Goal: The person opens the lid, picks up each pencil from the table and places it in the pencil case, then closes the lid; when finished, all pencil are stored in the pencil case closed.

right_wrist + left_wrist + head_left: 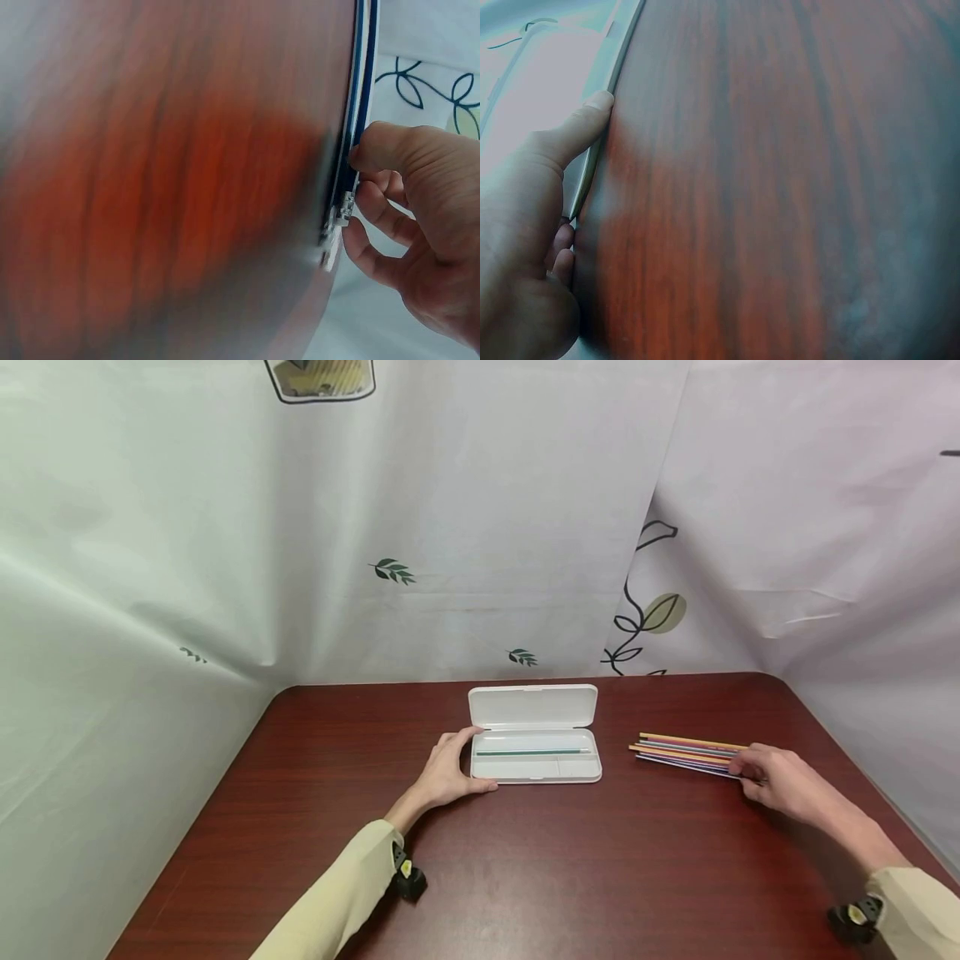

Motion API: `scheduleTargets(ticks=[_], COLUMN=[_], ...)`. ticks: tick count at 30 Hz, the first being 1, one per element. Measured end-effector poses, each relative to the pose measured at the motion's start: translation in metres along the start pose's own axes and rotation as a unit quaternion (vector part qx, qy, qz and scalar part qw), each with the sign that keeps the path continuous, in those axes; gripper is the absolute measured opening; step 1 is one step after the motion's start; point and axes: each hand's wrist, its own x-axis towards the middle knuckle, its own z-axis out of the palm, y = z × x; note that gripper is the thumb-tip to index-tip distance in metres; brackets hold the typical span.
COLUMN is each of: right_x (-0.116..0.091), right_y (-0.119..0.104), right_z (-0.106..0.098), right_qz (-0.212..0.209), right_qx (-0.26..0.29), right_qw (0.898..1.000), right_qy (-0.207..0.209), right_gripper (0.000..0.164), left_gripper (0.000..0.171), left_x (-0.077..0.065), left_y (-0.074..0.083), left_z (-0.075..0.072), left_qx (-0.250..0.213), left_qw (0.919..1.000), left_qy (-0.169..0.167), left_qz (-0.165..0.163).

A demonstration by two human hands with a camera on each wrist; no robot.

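A white pencil case (517,771) lies open on the table, its lid (532,707) tipped back toward the wall. One teal pencil (532,752) rests lengthwise in its upper compartment. My left hand (448,770) grips the case's left end, thumb on the near edge and fingers toward the far side. To the right lies a bunch of coloured pencils (682,751), side by side. At their right end, my right hand (776,779) pinches a dark blue pencil (365,82) between thumb and fingers. Silvery eraser ends (346,208) show beside these fingers in the right wrist view.
The dark red wooden table (570,868) has rounded far corners. A pale curtain (480,527) with leaf prints hangs behind it and along both sides. Each wrist wears a small black camera (409,882).
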Motion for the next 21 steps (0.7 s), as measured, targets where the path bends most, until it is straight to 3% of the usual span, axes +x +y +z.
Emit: scheduleTargets(ticks=[21], right_x=[0.065], right_y=[-0.053], right_z=[0.021], right_qz=[-0.078], right_qx=[0.061], right_qw=[0.995], right_qy=[0.021], right_gripper=[0.029], left_gripper=[0.089], left_x=[-0.002], left_y=[0.001], left_z=[-0.001], left_qx=[-0.003], left_qw=[1.0000], left_qy=[-0.001], left_qz=[0.003])
